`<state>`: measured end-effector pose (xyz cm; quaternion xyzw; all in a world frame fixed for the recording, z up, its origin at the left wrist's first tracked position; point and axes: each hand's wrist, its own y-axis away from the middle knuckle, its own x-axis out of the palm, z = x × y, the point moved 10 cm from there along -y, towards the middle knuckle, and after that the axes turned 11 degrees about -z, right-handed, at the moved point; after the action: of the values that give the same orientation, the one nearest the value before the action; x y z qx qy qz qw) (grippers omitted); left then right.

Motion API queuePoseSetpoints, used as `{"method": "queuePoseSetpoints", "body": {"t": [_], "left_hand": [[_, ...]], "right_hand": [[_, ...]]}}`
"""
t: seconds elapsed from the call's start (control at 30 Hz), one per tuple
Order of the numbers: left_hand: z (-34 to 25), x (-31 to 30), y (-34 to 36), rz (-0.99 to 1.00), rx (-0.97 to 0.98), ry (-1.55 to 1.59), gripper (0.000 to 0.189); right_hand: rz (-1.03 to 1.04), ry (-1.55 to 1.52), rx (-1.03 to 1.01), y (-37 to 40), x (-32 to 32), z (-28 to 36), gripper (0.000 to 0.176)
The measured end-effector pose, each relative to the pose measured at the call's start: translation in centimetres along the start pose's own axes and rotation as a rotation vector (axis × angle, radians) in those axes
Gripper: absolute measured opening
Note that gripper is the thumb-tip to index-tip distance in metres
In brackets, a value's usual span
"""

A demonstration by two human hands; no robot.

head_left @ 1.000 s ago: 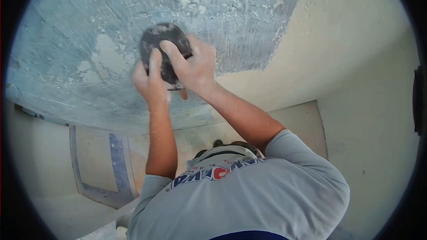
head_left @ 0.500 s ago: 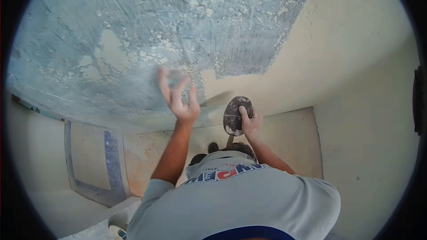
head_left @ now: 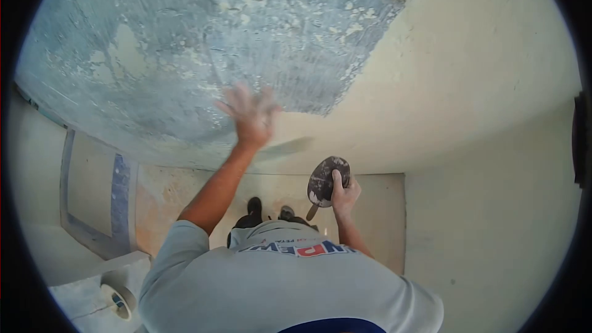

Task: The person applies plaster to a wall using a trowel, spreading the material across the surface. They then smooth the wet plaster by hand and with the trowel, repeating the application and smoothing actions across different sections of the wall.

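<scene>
My left hand is raised before the wall, its fingers spread, blurred and holding nothing visible. It overlaps the lower edge of the rough blue-grey wall patch, where flaking paint and pale spots show. Lower and to the right, my right hand grips a dark oval plate by its right side, thumb on its face. Whitish smears mark the plate. A short brown handle sticks out below it.
Smooth cream wall coating borders the blue patch on the right. Below are my dark shoes on the stained floor. A round whitish container stands at lower left, near a blue-edged panel.
My left hand has turned and spread its fingers further, still before the wall. My right hand keeps hold of the dark plate, now tilted more and slightly lower. The view has shifted right.
</scene>
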<state>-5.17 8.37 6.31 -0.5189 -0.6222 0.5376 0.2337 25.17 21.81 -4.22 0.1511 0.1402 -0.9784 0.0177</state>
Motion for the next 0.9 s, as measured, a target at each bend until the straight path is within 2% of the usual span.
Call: {"method": "queuePoseSetpoints", "body": {"t": [0.07,0.1,0.17,0.2,0.23,0.3,0.33,0.4,0.43,0.47,0.5,0.57,0.6,0.63,0.67,0.73,0.77,0.8,0.83,0.87,0.9], "left_hand": [[1.1,-3.3,-6.9,-0.347,-0.322,0.179,0.060],[-0.4,-2.7,-6.0,-0.356,-0.334,0.161,0.060],[-8.0,1.5,-4.0,-0.231,-0.027,0.031,0.057],[-12.2,4.8,0.0,0.075,0.195,0.015,0.057],[-15.3,7.4,5.3,0.474,0.386,0.148,0.062],[-15.7,8.8,12.7,0.708,0.458,0.340,0.063],[-15.3,8.5,12.1,0.695,0.461,0.331,0.063],[-11.8,8.5,10.5,0.743,0.200,0.333,0.064],[-8.9,7.9,8.1,0.674,0.031,0.205,0.058],[-7.0,5.4,4.2,0.222,0.097,-0.113,0.061],[-6.2,1.2,-1.7,-0.164,-0.108,0.098,0.066],[-5.5,-3.5,-10.5,-0.438,-0.473,0.287,0.070],[-7.9,-2.7,-12.4,-0.438,-0.361,0.248,0.070],[-10.9,-1.9,-13.6,-0.438,-0.247,0.210,0.070],[-15.4,0.0,-13.0,-0.304,-0.029,-0.010,0.066],[-19.6,3.9,-7.4,0.021,0.082,0.035,0.071],[-20.4,5.8,-2.8,0.300,0.183,0.098,0.074],[-20.6,7.1,3.3,0.603,0.275,0.160,0.077],[-19.3,6.9,8.8,0.735,0.484,0.065,0.082],[-17.5,5.8,13.7,0.957,0.590,0.064,0.085],[-13.8,5.1,19.1,1.367,0.519,0.040,0.077]], "right_hand": [[-0.024,0.059,0.124,-0.2,-2.4,-3.7,0.036],[-0.063,0.068,0.145,-0.4,-3.6,-5.2,0.037],[-0.094,0.019,0.170,-1.3,-5.6,-8.2,0.037],[-0.142,-0.053,0.207,-2.3,-5.7,-10.1,0.037],[-0.124,-0.062,0.250,-2.4,-6.4,-8.7,0.031],[-0.128,-0.026,0.249,-2.5,-7.8,-9.2,0.034],[-0.155,0.003,0.233,-3.5,-8.3,-9.1,0.037],[-0.193,-0.004,0.157,-4.8,-9.5,-8.4,0.037],[-0.225,0.010,0.103,-4.5,-11.1,-8.1,0.036],[-0.235,0.007,0.113,-4.2,-12.0,-8.3,0.036],[-0.277,-0.020,0.153,-3.9,-13.2,-8.8,0.036],[-0.319,-0.066,0.260,-3.2,-14.6,-10.9,0.037],[-0.317,-0.074,0.262,-2.8,-15.2,-11.7,0.037],[-0.393,-0.073,0.356,-2.0,-16.1,-13.5,0.038],[-0.467,-0.079,0.440,-1.8,-17.0,-15.7,0.039],[-0.476,-0.177,0.478,-2.1,-16.1,-17.1,0.042],[-0.428,-0.170,0.440,-2.7,-15.1,-17.0,0.043],[-0.381,-0.146,0.419,-1.8,-14.5,-16.6,0.044],[-0.336,-0.055,0.475,-1.7,-13.8,-15.8,0.044],[-0.331,-0.045,0.477,-1.8,-13.8,-16.4,0.044],[-0.315,-0.162,0.482,-3.1,-12.2,-16.9,0.041]]}}
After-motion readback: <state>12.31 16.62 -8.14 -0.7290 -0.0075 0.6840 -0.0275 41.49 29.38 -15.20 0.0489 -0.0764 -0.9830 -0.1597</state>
